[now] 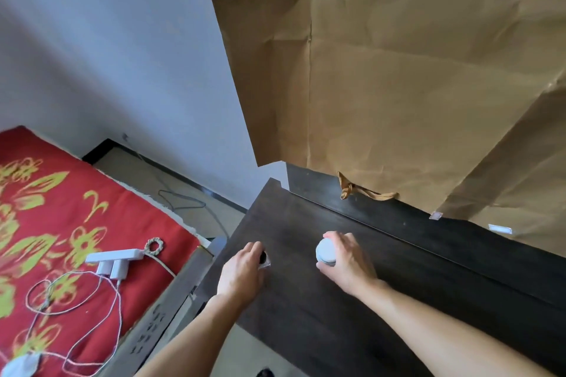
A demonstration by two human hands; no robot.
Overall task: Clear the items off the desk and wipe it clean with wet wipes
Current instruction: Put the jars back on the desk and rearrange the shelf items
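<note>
Right grip [346,260] curls round a squat white jar [325,249]; left grip [242,272], hold unclear to me, covers a small black object [262,256] leftward on the dark wooden worktop [398,300].

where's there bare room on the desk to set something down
The dark wooden desk is bare right of the right hand, back to the brown paper wall covering, and between the two hands. Crowded at its left end: the left hand holds a small black object, the right grips a white round jar.
</note>
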